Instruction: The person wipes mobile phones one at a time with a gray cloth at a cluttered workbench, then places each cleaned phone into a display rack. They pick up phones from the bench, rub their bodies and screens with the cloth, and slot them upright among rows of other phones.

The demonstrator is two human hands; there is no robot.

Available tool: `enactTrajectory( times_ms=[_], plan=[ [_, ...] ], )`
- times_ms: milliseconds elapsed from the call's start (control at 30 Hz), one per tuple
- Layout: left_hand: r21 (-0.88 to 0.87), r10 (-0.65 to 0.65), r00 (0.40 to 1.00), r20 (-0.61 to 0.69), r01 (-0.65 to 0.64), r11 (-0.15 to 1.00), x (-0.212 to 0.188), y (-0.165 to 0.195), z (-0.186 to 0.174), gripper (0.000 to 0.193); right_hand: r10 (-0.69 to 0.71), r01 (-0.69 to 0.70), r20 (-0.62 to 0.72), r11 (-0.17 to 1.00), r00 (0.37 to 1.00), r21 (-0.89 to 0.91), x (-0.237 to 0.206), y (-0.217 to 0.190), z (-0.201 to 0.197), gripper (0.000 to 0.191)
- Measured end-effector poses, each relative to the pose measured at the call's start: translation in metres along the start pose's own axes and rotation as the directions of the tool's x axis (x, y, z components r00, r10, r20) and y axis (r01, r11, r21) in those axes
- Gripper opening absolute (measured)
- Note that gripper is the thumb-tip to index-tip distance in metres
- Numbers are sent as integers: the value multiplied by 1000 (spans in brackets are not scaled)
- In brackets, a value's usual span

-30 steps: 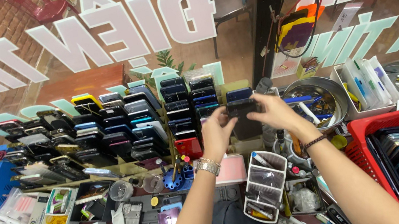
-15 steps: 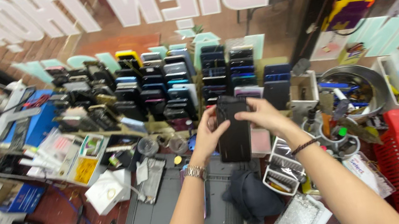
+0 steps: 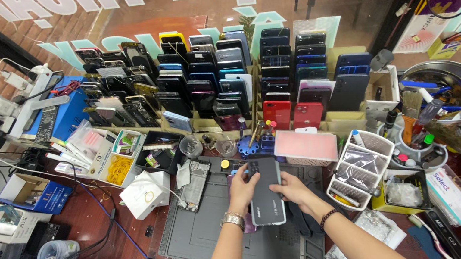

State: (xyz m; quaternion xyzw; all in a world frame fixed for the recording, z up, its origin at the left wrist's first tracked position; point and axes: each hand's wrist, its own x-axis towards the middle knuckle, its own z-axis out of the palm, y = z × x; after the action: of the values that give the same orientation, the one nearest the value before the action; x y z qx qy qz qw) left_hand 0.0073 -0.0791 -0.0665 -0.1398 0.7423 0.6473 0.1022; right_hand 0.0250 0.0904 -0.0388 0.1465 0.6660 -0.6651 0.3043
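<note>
item: dark grey rectangular smartphone (image 3: 266,198), back side up, held low over the grey rubber work mat (image 3: 210,236) at bench centre. left hand (image 3: 242,188), silver watch on its wrist, grips the phone's left edge, fingers curled over the top corner. right hand (image 3: 293,190), dark bead bracelet on its wrist, clasps the right edge. adjacent: pink flat box (image 3: 306,146) just beyond; white compartment tray (image 3: 356,169) to the right; tiered rack of upright phones (image 3: 223,82) behind.

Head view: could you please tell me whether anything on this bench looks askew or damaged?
One thing: an opened phone lies tilted at the mat's left edge, its insides exposed. The dark phone held flat between left hand and right hand looks intact.
</note>
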Motion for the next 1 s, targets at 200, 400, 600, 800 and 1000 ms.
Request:
enactTrajectory(
  times_ms=[200,400,600,800,1000],
  plan=[
    [322,139,983,-120,-94,942,-9,-11,7,45,47,-70,-150,985,988,-156,-4,11,-11,32],
    [273,1,1000,-21,5,962,-9,-14,8,37,-69,-59,-338,933,938,-355,-2,10,-4,41],
    [314,12,999,39,-23,949,-3,-12,30,32,-159,-30,-325,862,932,-507,2,10,4,55],
    [169,116,985,130,-137,976,15,14,70,28,-32,-45,-99,724,995,-689,-1,-13,-29,39],
    [103,273,940,204,-297,949,39,63,116,27,-203,135,-209,944,957,-301,-5,-69,-143,30]
  ],
)
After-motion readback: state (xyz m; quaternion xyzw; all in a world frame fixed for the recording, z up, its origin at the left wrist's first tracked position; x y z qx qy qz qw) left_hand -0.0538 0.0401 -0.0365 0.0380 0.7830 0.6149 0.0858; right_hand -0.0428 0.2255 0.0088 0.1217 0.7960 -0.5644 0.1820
